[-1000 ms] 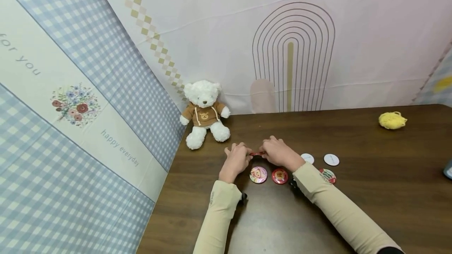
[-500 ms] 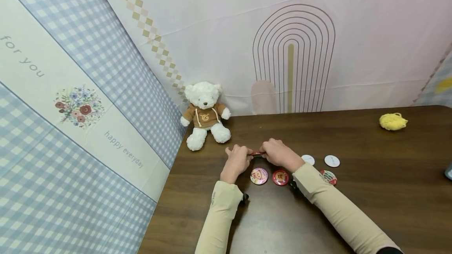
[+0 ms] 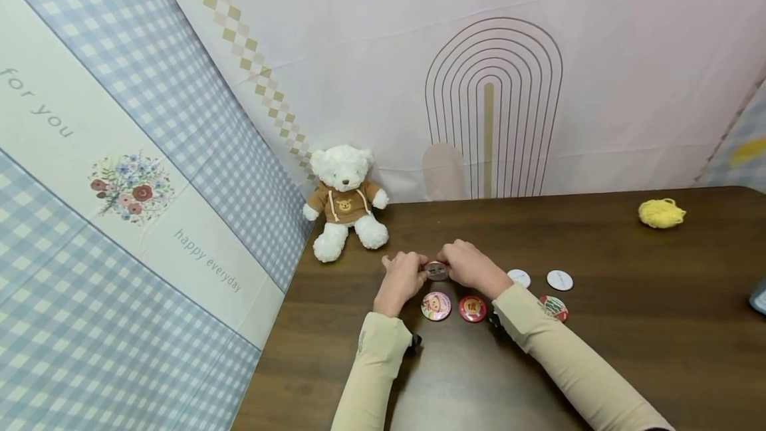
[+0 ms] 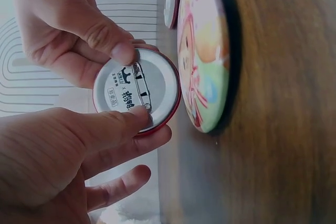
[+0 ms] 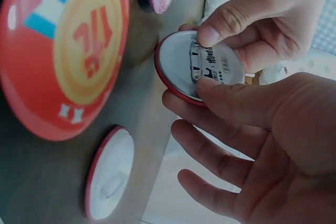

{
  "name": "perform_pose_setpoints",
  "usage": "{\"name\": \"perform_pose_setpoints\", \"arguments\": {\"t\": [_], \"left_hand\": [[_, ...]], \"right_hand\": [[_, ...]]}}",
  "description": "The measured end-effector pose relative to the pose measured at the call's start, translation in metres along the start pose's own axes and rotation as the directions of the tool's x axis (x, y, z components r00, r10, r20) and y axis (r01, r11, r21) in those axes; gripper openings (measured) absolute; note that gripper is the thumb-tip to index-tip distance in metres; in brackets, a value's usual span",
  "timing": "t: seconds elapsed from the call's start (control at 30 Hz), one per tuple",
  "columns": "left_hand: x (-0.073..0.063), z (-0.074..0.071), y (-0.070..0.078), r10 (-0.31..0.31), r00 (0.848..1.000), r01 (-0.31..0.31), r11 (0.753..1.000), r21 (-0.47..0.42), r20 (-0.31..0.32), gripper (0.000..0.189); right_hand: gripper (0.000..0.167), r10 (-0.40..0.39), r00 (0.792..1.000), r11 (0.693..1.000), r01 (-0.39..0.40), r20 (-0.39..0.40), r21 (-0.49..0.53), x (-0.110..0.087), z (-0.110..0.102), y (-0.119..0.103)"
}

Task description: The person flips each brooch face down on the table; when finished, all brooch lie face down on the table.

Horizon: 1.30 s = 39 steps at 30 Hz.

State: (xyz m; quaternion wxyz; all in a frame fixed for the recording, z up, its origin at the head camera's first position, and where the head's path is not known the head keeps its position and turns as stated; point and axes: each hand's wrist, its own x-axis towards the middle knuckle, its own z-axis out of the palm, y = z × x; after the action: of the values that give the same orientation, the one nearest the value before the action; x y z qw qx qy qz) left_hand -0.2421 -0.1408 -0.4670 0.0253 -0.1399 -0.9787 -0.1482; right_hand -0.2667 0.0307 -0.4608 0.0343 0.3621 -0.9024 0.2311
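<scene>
Badge (image 4: 137,92) now turned back-up above the table (image 3: 628,338); earlier edge-on. Left hand (image 3: 402,279) and right hand (image 3: 473,266) both pinch it, thumbs at the pin (image 4: 142,90). Risk: pin pricks a thumb.

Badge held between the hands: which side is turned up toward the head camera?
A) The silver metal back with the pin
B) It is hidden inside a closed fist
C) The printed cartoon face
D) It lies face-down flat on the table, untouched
A: the red-rimmed badge shows its silver back with the pin and printed text, pinched between the left hand and the right hand.
</scene>
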Motion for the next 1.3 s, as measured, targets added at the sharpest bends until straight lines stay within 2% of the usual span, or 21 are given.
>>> {"name": "perform_pose_setpoints", "arguments": {"t": [0.13, 0.27, 0.43, 0.6, 0.9, 1.13, 1.3], "left_hand": [[0.0, 0.001, 0.0, -0.008, 1.0, 0.007, 1.0, -0.026, -0.024, 0.009], [0.0, 0.003, -0.001, -0.018, 1.0, 0.017, 0.999, -0.038, -0.021, 0.018], [0.001, 0.006, -0.001, 0.001, 0.999, -0.001, 1.0, -0.001, -0.038, 0.022], [0.002, 0.008, 0.001, 0.006, 0.999, -0.005, 1.0, 0.013, -0.049, 0.028], [0.003, 0.01, 0.003, -0.02, 1.0, 0.02, 1.0, -0.007, 0.0, 0.033], [0.006, 0.012, 0.005, -0.038, 0.998, 0.038, 0.999, -0.004, 0.045, 0.038], [0.007, 0.013, 0.006, -0.058, 0.996, 0.058, 0.998, -0.002, 0.066, 0.038]], "right_hand": [[0.023, 0.037, 0.999, 0.999, -0.037, -0.015, -0.003, 0.0, 0.003, 0.0], [0.021, 0.065, 0.998, 0.998, -0.065, -0.002, 0.006, 0.0, 0.005, 0.001], [0.016, 0.082, 0.997, 0.997, -0.082, 0.005, 0.008, 0.0, 0.008, 0.0], [0.02, 0.155, 0.987, 0.988, -0.154, 0.046, -0.021, 0.0, 0.01, 0.0], [0.031, 0.234, 0.967, 0.972, -0.234, 0.1, -0.012, -0.001, 0.014, -0.002], [0.028, 0.215, 0.974, 0.975, -0.21, 0.066, -0.07, 0.001, 0.012, 0.001], [0.024, 0.22, 0.973, 0.973, -0.213, 0.074, -0.092, 0.002, 0.014, 0.002]]}}
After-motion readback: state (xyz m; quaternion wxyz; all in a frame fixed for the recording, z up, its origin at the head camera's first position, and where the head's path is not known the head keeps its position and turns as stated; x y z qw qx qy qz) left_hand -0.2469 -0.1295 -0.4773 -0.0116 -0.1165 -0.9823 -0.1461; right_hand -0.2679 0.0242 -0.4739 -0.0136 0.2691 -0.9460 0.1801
